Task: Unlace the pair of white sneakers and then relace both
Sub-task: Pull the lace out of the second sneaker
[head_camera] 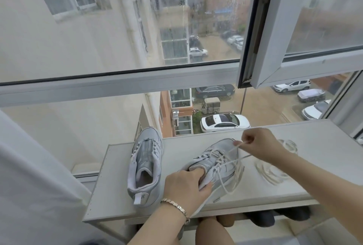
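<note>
Right grip (pixel 261 144) pinches the lace (pixel 234 149) — left grip (pixel 186 186) holds the sneaker (pixel 225 145).

On the shelf (pixel 318 158), the left sneaker (pixel 146 158) sits left of my left hand (pixel 186 186) gripping the right sneaker (pixel 223 163), the loose lace (pixel 273 172) right.

A single wide-angle camera on the person's head looks forward and down, close above a white shelf (pixel 324 142). A sneaker (pixel 225 168) sits near at 6 o'clock, a window frame (pixel 117 85) crosses mid-view, and the street lies far off toward 1 o'clock.
</note>
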Available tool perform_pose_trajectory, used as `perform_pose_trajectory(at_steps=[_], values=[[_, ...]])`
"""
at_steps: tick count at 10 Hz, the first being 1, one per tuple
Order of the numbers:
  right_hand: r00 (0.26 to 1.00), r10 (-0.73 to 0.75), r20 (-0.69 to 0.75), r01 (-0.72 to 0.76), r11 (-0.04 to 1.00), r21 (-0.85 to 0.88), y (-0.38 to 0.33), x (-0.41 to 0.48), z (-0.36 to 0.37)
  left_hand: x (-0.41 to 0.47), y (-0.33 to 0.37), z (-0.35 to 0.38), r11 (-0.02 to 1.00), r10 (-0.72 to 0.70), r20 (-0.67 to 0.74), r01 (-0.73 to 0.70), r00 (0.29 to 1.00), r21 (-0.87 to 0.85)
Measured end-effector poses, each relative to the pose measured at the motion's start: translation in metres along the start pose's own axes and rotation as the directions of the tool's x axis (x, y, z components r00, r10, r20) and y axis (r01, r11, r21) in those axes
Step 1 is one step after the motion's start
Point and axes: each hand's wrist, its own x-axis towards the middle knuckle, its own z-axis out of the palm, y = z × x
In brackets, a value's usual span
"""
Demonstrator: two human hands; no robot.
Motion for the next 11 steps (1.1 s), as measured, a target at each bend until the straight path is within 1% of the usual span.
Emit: perform_pose_trajectory(at_steps=[1,2,3,4,5,6,7,8,9,10,11], values=[[0.946,0.284,0.154,-0.312,0.679,0.664,0.007,0.001,0.006,-0.002,-0.004,0.010,0.996,-0.046,-0.039,0.043,0.998,-0.084],[0.989,0.144,0.023,-0.145,0.988,0.054,0.019,-0.004,-0.005,-0.002,-0.004,0.012,0.992,-0.055,0.003,0.055,0.998,-0.117],[0.998,-0.020,-0.060,-0.015,0.847,-0.531,0.021,-0.006,-0.016,-0.001,-0.006,0.014,0.996,-0.053,0.019,0.054,0.998,-0.073],[0.907,0.405,0.115,-0.346,0.561,0.752,0.005,0.008,-0.002,-0.001,-0.006,0.015,0.994,-0.072,0.028,0.074,0.997,-0.077],[0.894,0.382,0.232,-0.435,0.621,0.652,0.003,0.008,-0.005,-0.002,-0.008,0.014,0.994,-0.077,0.022,0.078,0.997,-0.080],[0.958,0.221,-0.183,-0.268,0.917,-0.295,0.032,0.005,-0.028,-0.001,-0.006,0.014,0.996,-0.065,0.044,0.067,0.997,-0.059],[0.972,0.035,-0.234,-0.181,0.745,-0.641,0.044,-0.002,-0.034,0.000,-0.006,0.013,0.996,-0.071,0.063,0.074,0.995,-0.049],[0.997,-0.067,-0.042,0.031,0.822,-0.569,0.030,-0.011,-0.012,0.000,-0.006,0.013,0.994,-0.093,0.062,0.096,0.994,-0.042],[0.938,-0.313,0.146,0.345,0.841,-0.416,0.012,-0.032,0.016,-0.001,-0.005,0.013,0.995,-0.093,0.064,0.096,0.994,-0.036],[0.866,-0.470,0.170,0.499,0.829,-0.251,-0.001,-0.044,0.035,0.000,-0.006,0.015,0.995,-0.089,0.043,0.091,0.995,-0.036],[0.893,-0.430,0.131,0.449,0.866,-0.218,-0.010,-0.043,0.042,0.000,-0.006,0.016,0.995,-0.095,0.044,0.096,0.995,-0.032]])
